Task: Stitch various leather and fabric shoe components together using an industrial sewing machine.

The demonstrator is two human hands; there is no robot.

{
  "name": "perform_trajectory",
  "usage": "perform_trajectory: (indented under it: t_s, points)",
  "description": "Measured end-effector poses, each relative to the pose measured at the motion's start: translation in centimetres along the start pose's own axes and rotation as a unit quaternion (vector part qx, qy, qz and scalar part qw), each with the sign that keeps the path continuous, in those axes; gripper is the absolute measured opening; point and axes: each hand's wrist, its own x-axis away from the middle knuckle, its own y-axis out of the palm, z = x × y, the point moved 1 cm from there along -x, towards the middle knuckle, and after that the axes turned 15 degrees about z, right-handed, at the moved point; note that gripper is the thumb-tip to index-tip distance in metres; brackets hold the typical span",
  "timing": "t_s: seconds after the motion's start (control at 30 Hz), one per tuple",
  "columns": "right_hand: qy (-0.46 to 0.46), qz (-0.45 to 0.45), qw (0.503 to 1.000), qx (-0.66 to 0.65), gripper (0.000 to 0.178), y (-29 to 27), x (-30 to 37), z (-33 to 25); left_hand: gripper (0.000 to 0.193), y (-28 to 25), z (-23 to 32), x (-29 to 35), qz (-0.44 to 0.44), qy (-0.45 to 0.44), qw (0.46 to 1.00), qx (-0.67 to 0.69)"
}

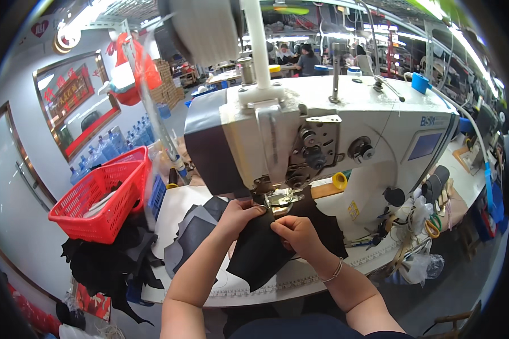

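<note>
A white industrial sewing machine (249, 135) stands before me. Close under its presser foot (281, 199), a black leather-like piece (263, 254) lies on the bed and hangs toward the front edge. My left hand (241, 217) pinches the piece's upper edge just left of the foot. My right hand (297, 233), with a bracelet at the wrist, has thumb and fingers closed on the same piece, to the right and slightly nearer me. Further dark cut pieces (328, 223) lie to the right, partly behind that hand. The needle's tip is too small to make out.
Grey cut pieces (189, 234) are stacked on the table at left. A red plastic basket (99, 212) sits beyond them, with black scraps (104, 265) hanging below. Scissors (432, 226) and plastic bags (427, 265) crowd the right. A ruler strip (305, 278) runs along the front edge.
</note>
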Motion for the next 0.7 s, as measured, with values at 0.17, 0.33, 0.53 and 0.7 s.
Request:
perform_trajectory:
  t_s: [0.17, 0.33, 0.53, 0.7]
  points:
    - [0.048, 0.017, 0.997, -0.052, 0.015, 0.5, -0.7, 0.4, 0.025, -0.5, -0.7, -1.6, 0.009, 0.043, 0.999, 0.015]
    - [0.032, 0.022, 0.996, -0.076, 0.014, 0.6, -0.7, 0.7, 0.023, -1.0, -1.8, -3.0, 0.034, 0.009, 0.999, 0.001]
    - [0.035, 0.022, 0.996, -0.077, 0.014, 0.7, -0.9, 1.4, 0.021, -0.7, -0.3, -1.6, 0.051, -0.01, 0.999, -0.014]
    - [0.009, 0.032, 0.996, -0.079, 0.013, 0.4, -1.1, 2.1, 0.022, -1.0, -2.7, -3.7, -0.003, -0.015, 0.999, 0.037]
